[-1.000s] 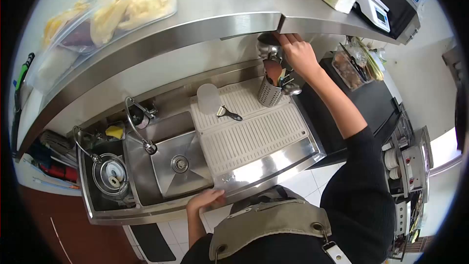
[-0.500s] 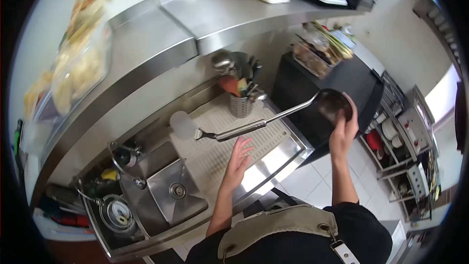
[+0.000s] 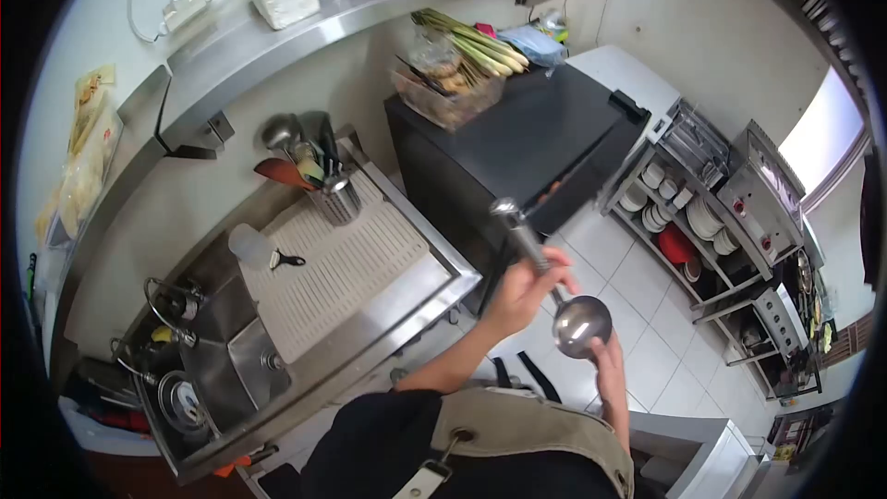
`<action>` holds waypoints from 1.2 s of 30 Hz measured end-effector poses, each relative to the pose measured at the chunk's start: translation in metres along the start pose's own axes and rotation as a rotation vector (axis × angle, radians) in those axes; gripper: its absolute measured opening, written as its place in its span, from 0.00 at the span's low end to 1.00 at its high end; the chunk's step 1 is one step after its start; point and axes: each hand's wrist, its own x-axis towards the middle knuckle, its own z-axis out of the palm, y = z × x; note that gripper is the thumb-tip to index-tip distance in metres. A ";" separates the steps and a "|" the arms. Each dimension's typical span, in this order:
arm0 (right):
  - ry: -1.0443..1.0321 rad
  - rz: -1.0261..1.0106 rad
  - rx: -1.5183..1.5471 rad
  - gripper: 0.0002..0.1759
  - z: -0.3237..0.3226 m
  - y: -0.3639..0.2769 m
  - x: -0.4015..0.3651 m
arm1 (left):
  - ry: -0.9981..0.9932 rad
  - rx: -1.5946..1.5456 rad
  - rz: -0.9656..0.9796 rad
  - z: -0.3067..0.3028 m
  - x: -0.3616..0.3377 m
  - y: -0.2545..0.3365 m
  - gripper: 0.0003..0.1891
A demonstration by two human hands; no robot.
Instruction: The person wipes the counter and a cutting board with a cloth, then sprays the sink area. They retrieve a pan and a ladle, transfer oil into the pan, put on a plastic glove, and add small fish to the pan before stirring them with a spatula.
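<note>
I hold a steel ladle in front of me over the tiled floor, its handle pointing up and away and its round bowl towards me. My left hand is wrapped around the handle just above the bowl. My right hand touches the near side of the bowl from below, partly hidden behind it. I wear a black top and a khaki apron.
To the left are the steel sink, a white drain mat with a peeler and a perforated utensil holder. A black counter carries a tub of greens. Shelves of dishes stand on the right.
I have turned right, away from the sink. The ladle came down in front of me; my left hand took hold of its handle, and my right hand stays at the bowl.
</note>
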 end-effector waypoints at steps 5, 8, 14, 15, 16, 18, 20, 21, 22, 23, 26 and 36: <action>0.426 -0.107 -0.384 0.30 -0.104 -0.025 -0.039 | -0.511 0.172 -0.220 0.115 0.046 -0.066 0.07; 0.435 -0.239 -0.354 0.34 -0.164 -0.041 -0.056 | -1.028 0.293 -0.210 0.172 0.058 -0.120 0.10; 0.316 -0.239 -0.518 0.17 -0.258 -0.049 -0.053 | -1.413 0.276 -0.490 0.251 0.077 -0.216 0.11; 0.321 -0.222 -0.500 0.14 -0.264 -0.055 -0.044 | -1.430 0.285 -0.513 0.255 0.081 -0.236 0.11; 0.301 -0.172 -0.531 0.13 -0.277 -0.049 -0.041 | -1.509 0.378 -0.566 0.259 0.077 -0.270 0.13; 0.305 -0.095 -0.560 0.11 -0.311 -0.037 -0.030 | -1.564 0.307 -0.655 0.284 0.090 -0.302 0.15; 0.367 -0.068 -0.486 0.11 -0.354 -0.033 -0.018 | -1.509 0.283 -0.610 0.313 0.108 -0.333 0.17; 0.401 -0.065 -0.490 0.11 -0.382 -0.030 -0.014 | -1.542 0.274 -0.598 0.332 0.125 -0.347 0.17; 0.567 -0.050 -0.487 0.12 -0.413 -0.027 -0.012 | -1.348 0.248 -0.465 0.351 0.148 -0.355 0.17; 0.734 -0.040 -0.483 0.13 -0.441 -0.025 -0.014 | -1.154 0.213 -0.332 0.368 0.168 -0.367 0.18; 1.124 -0.229 -0.155 0.08 -0.532 -0.019 -0.017 | -0.741 0.065 -0.537 0.399 0.254 -0.431 0.17; 1.509 -0.486 0.185 0.08 -0.691 -0.005 0.025 | -0.453 0.089 -0.530 0.502 0.432 -0.553 0.13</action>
